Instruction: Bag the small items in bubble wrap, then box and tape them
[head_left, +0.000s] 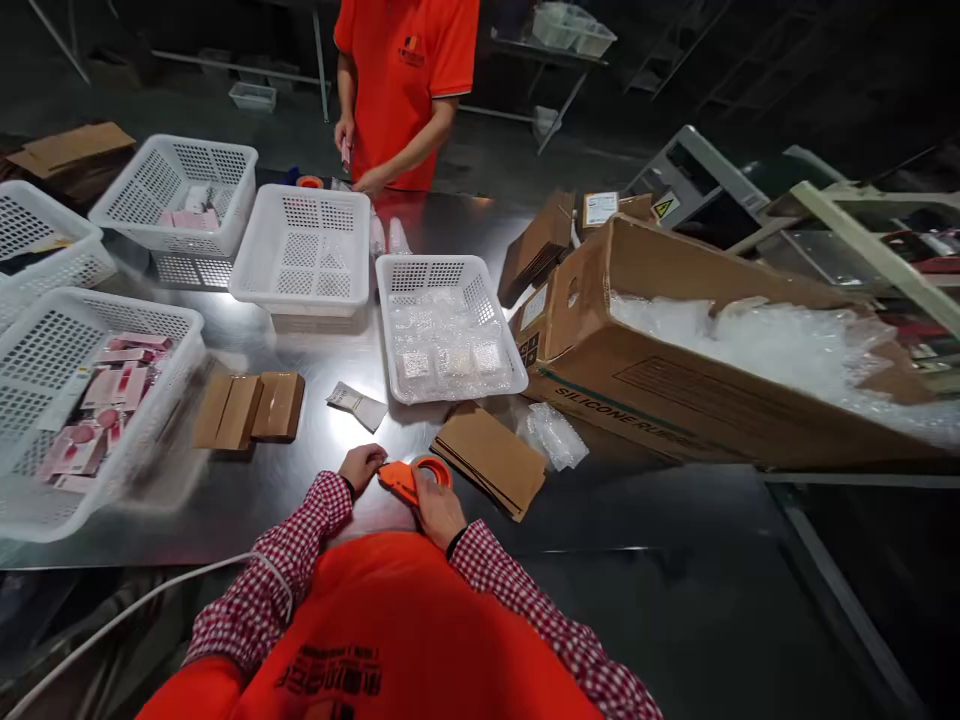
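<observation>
My right hand (441, 510) is wrapped around an orange tape dispenser (401, 482), close to the table's front edge. Just left of the dispenser's front end, my left hand (361, 468) is closed with its fingertips together; what they pinch is too small to make out. Ahead of my hands lies a printed paper slip (358, 404). To the right is a stack of flat brown cardboard pieces (491, 458), with a piece of bubble wrap (556, 437) beside it. Two brown boxes (249, 408) sit side by side to the left.
A white basket (514, 375) holds bubble-wrapped packs. Another basket (199, 345) at left holds pink-and-white boxes; more baskets stand behind. A large carton (645, 400) of bubble wrap fills the right side. Across the table stands a person (409, 90) in an orange shirt.
</observation>
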